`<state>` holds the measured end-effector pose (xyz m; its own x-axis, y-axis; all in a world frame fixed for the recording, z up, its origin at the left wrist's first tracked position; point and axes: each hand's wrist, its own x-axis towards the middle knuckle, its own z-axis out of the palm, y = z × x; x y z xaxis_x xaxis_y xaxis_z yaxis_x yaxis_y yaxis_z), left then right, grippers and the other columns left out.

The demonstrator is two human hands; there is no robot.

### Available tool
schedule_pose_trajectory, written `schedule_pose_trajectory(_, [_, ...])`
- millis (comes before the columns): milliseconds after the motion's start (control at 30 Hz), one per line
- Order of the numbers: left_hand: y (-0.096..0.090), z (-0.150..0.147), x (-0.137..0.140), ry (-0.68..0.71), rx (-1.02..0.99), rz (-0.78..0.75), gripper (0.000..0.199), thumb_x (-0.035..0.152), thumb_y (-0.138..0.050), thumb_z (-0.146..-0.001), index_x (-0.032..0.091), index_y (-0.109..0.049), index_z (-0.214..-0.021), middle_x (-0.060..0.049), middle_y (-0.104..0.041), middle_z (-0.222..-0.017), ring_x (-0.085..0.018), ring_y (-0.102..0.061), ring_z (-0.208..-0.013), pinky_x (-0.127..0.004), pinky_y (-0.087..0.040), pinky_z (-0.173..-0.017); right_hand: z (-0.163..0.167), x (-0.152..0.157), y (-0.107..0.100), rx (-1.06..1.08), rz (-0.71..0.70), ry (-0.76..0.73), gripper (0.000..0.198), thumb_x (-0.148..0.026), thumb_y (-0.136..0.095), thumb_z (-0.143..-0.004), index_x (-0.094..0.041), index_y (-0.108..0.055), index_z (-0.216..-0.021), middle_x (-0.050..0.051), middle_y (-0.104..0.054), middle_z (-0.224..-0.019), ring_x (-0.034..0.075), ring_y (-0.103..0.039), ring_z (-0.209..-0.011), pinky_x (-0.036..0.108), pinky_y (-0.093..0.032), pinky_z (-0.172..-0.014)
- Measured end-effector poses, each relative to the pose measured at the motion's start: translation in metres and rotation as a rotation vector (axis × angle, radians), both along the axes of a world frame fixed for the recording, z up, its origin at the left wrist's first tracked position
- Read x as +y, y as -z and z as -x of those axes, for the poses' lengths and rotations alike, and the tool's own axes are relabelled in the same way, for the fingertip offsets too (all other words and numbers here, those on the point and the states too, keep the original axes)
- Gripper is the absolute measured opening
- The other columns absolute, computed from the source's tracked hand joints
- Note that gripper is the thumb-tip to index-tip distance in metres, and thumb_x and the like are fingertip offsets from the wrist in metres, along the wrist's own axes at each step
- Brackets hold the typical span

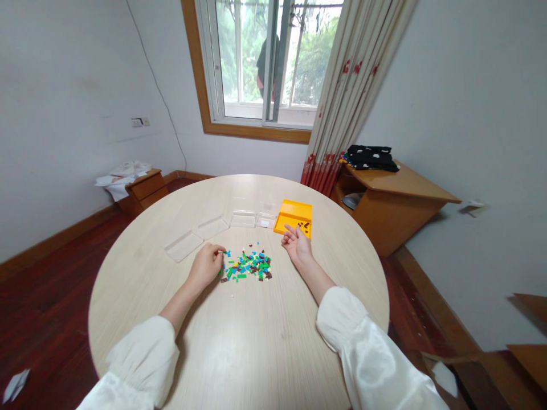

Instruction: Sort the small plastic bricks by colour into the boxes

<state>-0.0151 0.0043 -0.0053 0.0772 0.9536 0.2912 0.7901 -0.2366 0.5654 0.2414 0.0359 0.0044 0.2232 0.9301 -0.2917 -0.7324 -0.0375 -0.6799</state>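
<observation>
A loose pile of small toy building bricks [252,265] in blue, green, brown, white and yellow lies mid-table. At its left edge is my left hand [207,265], fingers curled and fingertips pressed together beside some blue bricks [228,254]. What they hold, if anything, is too small to make out. My right hand [298,246] is turned palm up to the right of the pile, its fingers apart and loosely bent, with no brick visible in it. Just beyond those fingers stands an open yellow box [293,208], its lid tipped back, with several small brown bricks [305,225] inside.
Clear plastic trays [183,246] and lidded clear boxes [243,218] form an arc behind the pile on the round wooden table [256,341]. A wooden cabinet [380,205] with folded black cloth [371,158] stands at right. Papers [123,173] lie on a low cabinet at left.
</observation>
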Motion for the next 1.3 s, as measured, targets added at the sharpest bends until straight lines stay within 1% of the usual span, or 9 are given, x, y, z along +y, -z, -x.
schedule_pose_trajectory(167, [0.006,0.008,0.005,-0.049,0.085,-0.026,0.030,0.025,-0.044,-0.078,0.014,-0.069,-0.089,-0.011,-0.065,-0.088,-0.023,-0.059,-0.085,-0.034,-0.043,-0.082,0.002,0.002,0.005,-0.051,-0.025,-0.013,0.031,-0.032,-0.040,-0.089,-0.014,-0.061,-0.075,0.001,-0.056,-0.048,0.009,-0.045,-0.041,0.020,-0.039,-0.044])
schedule_pose_trajectory(300, [0.007,0.007,0.005,-0.002,0.087,-0.009,0.029,0.025,-0.046,-0.078,0.016,-0.068,-0.095,-0.009,-0.063,-0.090,-0.022,-0.056,-0.090,-0.035,-0.042,-0.085,0.004,0.002,0.008,-0.206,-0.066,-0.016,0.022,-0.035,-0.054,-0.078,-0.015,-0.062,-0.075,-0.001,-0.056,-0.050,0.008,-0.044,-0.043,0.022,-0.039,-0.046])
schedule_pose_trajectory(433, [0.004,0.000,-0.001,0.048,0.137,0.004,0.032,0.026,-0.044,-0.081,0.025,-0.066,-0.105,-0.007,-0.057,-0.105,-0.023,-0.049,-0.098,-0.041,-0.037,-0.089,0.014,-0.006,0.011,-0.755,-0.276,-0.131,0.015,-0.030,-0.061,-0.070,-0.016,-0.066,-0.075,0.000,-0.061,-0.061,0.012,-0.052,-0.056,0.025,-0.042,-0.056])
schedule_pose_trajectory(533, [0.000,-0.006,-0.008,0.118,0.192,0.040,0.036,0.031,-0.040,-0.086,0.035,-0.059,-0.116,-0.006,-0.049,-0.118,-0.024,-0.043,-0.103,-0.044,-0.034,-0.090,0.027,-0.017,0.013,-1.213,-0.544,-0.215,0.011,-0.020,-0.059,-0.072,-0.019,-0.069,-0.076,0.003,-0.065,-0.074,0.016,-0.055,-0.076,0.032,-0.044,-0.074])
schedule_pose_trajectory(600, [-0.003,-0.009,-0.012,0.167,0.234,0.061,0.038,0.034,-0.035,-0.088,0.038,-0.055,-0.120,-0.006,-0.045,-0.123,-0.025,-0.041,-0.106,-0.045,-0.033,-0.090,0.034,-0.023,0.013,-1.377,-0.675,-0.247,0.017,-0.014,-0.055,-0.076,-0.021,-0.070,-0.081,0.005,-0.065,-0.080,0.017,-0.054,-0.084,0.034,-0.042,-0.081])
schedule_pose_trajectory(667, [-0.004,-0.011,-0.015,0.198,0.272,0.073,0.039,0.034,-0.032,-0.089,0.039,-0.054,-0.121,-0.006,-0.043,-0.125,-0.026,-0.039,-0.108,-0.046,-0.031,-0.090,0.039,-0.027,0.012,-1.443,-0.720,-0.269,0.022,-0.011,-0.051,-0.078,-0.021,-0.070,-0.086,0.006,-0.064,-0.084,0.018,-0.053,-0.087,0.035,-0.041,-0.083])
schedule_pose_trajectory(867, [-0.003,-0.013,-0.016,0.209,0.339,0.060,0.038,0.034,-0.033,-0.089,0.038,-0.055,-0.120,-0.009,-0.044,-0.125,-0.029,-0.039,-0.109,-0.048,-0.030,-0.089,0.038,-0.028,0.011,-1.462,-0.714,-0.299,0.024,-0.011,-0.051,-0.079,-0.021,-0.069,-0.089,0.005,-0.063,-0.086,0.018,-0.052,-0.088,0.034,-0.041,-0.082])
schedule_pose_trajectory(1067, [-0.007,-0.014,-0.014,0.208,0.290,-0.002,0.036,0.030,-0.033,-0.090,0.031,-0.058,-0.116,-0.009,-0.048,-0.119,-0.027,-0.041,-0.106,-0.045,-0.032,-0.089,0.040,-0.029,0.012,-1.485,-0.720,-0.329,0.026,-0.009,-0.048,-0.081,-0.020,-0.069,-0.090,0.006,-0.062,-0.087,0.017,-0.052,-0.088,0.034,-0.042,-0.083])
schedule_pose_trajectory(1300, [-0.009,-0.022,-0.011,0.210,0.294,-0.009,0.044,0.012,-0.034,-0.085,0.032,-0.058,-0.116,-0.009,-0.049,-0.117,-0.025,-0.040,-0.105,-0.042,-0.032,-0.087,0.045,-0.025,0.017,-1.619,-0.678,-0.286,0.034,-0.008,-0.043,-0.082,-0.018,-0.064,-0.106,0.010,-0.060,-0.110,0.020,-0.049,-0.106,0.038,-0.039,-0.093])
